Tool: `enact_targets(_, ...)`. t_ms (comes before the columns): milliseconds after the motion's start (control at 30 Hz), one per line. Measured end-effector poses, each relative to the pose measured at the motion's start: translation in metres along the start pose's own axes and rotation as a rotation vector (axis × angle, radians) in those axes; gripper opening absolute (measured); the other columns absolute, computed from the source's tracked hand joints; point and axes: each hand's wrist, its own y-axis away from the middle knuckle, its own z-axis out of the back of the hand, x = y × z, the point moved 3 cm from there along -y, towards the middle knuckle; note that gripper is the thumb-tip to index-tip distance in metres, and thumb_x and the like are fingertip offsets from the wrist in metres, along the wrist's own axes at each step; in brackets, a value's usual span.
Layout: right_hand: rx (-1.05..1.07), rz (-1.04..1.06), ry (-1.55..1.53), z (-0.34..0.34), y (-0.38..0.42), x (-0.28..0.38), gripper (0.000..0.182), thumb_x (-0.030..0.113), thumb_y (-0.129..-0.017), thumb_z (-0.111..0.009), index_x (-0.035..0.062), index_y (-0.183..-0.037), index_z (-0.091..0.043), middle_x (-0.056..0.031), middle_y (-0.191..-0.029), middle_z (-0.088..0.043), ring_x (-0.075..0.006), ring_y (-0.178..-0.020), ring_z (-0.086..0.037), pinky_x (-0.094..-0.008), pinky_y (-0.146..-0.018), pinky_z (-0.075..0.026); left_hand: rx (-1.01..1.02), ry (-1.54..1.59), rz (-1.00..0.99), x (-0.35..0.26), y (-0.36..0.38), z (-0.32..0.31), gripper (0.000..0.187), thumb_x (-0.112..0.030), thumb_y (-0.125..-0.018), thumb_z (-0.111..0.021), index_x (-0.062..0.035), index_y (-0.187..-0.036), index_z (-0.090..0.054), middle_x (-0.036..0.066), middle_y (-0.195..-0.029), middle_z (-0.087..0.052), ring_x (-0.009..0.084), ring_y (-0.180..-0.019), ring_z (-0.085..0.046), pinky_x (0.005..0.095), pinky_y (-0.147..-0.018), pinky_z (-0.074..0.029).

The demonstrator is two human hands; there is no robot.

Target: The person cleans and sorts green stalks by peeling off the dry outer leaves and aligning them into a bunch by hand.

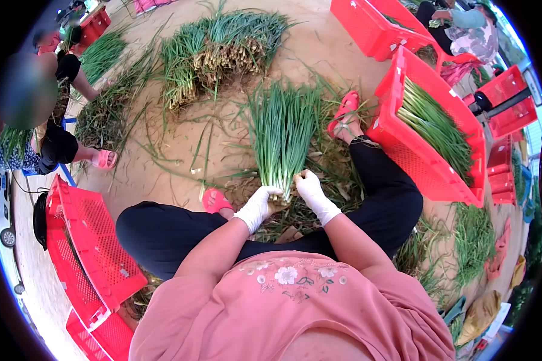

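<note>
Between my knees a bunch of green onions (285, 135) stretches away from me, green leaves at the far end and pale root ends towards me. My left hand (256, 207), in a white glove, is closed around the root ends from the left. On the other side, my gloved right hand (313, 194) has its fingers pinched at the bunch's right edge, near the stem bases. Loose leaves and trimmings lie on the ground under the bunch. The exact grip of the fingertips is partly hidden by the gloves.
A big pile of untrimmed green onions (226, 51) lies ahead. At my right, a red crate (388, 129) holds green onions; more red crates (90, 240) stand at my left. Co-workers sit at far left and far right. My feet wear pink sandals (345, 111).
</note>
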Motion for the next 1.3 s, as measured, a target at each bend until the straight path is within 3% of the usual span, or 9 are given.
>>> enact_targets(100,0.092,-0.163,0.156,0.011,0.031,0.068,0.038,0.029,-0.078,-0.065,0.0005,-0.100,-0.051,-0.0096,-0.076,-0.058,-0.0162,-0.064,-0.058,-0.0278,-0.050,-0.047,0.069,-0.003,-0.026,0.002,-0.003,0.003,0.035,-0.001,-0.068,-0.051,0.0023,-0.103,-0.052,0.018,-0.098,-0.058,0.0342,-0.093,-0.056,0.0533,-0.089,-0.041)
enact_targets(267,-0.089,0.249,0.455,0.005,0.009,0.105,0.049,0.025,-0.066,-0.070,0.0038,-0.108,-0.053,-0.0207,-0.090,-0.057,-0.0341,-0.084,-0.056,-0.0370,-0.078,-0.045,-0.003,0.112,0.008,-0.003,0.002,-0.002,0.028,-0.004,-0.067,-0.052,0.0017,-0.095,-0.052,0.018,-0.094,-0.057,0.0366,-0.089,-0.055,0.0566,-0.087,-0.040)
enact_targets(467,0.091,0.335,0.737,-0.033,-0.059,0.112,0.023,0.022,-0.073,-0.061,0.0108,-0.094,-0.061,-0.0215,-0.097,-0.054,-0.0372,-0.085,-0.056,-0.0398,-0.077,-0.046,0.004,0.131,-0.012,-0.007,0.002,0.000,0.024,-0.005,-0.066,-0.052,0.0003,-0.090,-0.053,0.017,-0.090,-0.057,0.0353,-0.088,-0.055,0.0560,-0.086,-0.040)
enact_targets(600,-0.276,0.280,0.484,-0.012,-0.100,0.121,0.017,0.018,-0.079,-0.054,0.0027,-0.084,-0.058,-0.0215,-0.098,-0.051,-0.0363,-0.085,-0.055,-0.0406,-0.076,-0.045,-0.023,0.145,0.010,-0.009,0.000,0.005,0.046,-0.005,-0.066,-0.050,0.0014,-0.112,-0.048,0.019,-0.110,-0.053,0.0365,-0.103,-0.050,0.0565,-0.092,-0.036)
enact_targets(700,-0.413,0.330,0.387,-0.002,-0.120,0.124,0.015,0.016,-0.079,-0.054,0.0023,-0.085,-0.056,-0.0204,-0.098,-0.050,-0.0363,-0.085,-0.055,-0.0404,-0.075,-0.045,-0.031,0.187,0.038,-0.009,-0.004,0.011,0.047,-0.005,-0.066,-0.050,0.0012,-0.113,-0.047,0.019,-0.111,-0.053,0.0364,-0.103,-0.049,0.0563,-0.093,-0.035)
enact_targets(800,0.100,0.271,0.568,-0.019,-0.133,0.108,0.022,0.020,-0.076,-0.062,0.0080,-0.095,-0.060,-0.0178,-0.108,-0.049,-0.0351,-0.091,-0.054,-0.0387,-0.083,-0.044,-0.009,0.191,0.033,-0.012,-0.001,0.009,0.047,-0.005,-0.066,-0.049,0.0016,-0.113,-0.047,0.020,-0.111,-0.052,0.0366,-0.104,-0.049,0.0562,-0.093,-0.035)
enact_targets(967,0.178,0.370,0.953,-0.035,-0.109,0.119,0.022,0.026,-0.071,-0.065,0.0108,-0.088,-0.066,-0.0169,-0.099,-0.054,-0.0329,-0.096,-0.053,-0.0386,-0.085,-0.043,-0.014,0.159,0.005,-0.013,0.002,0.007,0.032,-0.008,-0.068,-0.052,-0.0003,-0.099,-0.052,0.016,-0.095,-0.057,0.0333,-0.091,-0.055,0.0561,-0.087,-0.040)
enact_targets(1133,-0.212,0.352,-0.044,0.036,-0.139,0.150,0.015,0.014,-0.076,-0.062,-0.0002,-0.082,-0.064,-0.0110,-0.073,-0.064,-0.0200,-0.065,-0.059,-0.0292,-0.065,-0.045,-0.027,0.161,0.012,-0.014,0.002,0.007,0.043,-0.007,-0.068,-0.051,0.0007,-0.111,-0.048,0.019,-0.108,-0.054,0.0355,-0.100,-0.052,0.0568,-0.091,-0.037)
enact_targets(1300,-0.632,0.187,-0.835,0.170,-0.096,0.162,0.012,0.012,-0.080,-0.063,0.0033,-0.088,-0.062,-0.0015,-0.078,-0.061,-0.0093,-0.061,-0.052,-0.0252,-0.054,-0.041,-0.065,0.111,0.029,-0.016,0.002,0.001,0.035,-0.010,-0.076,-0.054,-0.0038,-0.109,-0.050,0.014,-0.104,-0.057,0.0329,-0.098,-0.054,0.0564,-0.087,-0.040)
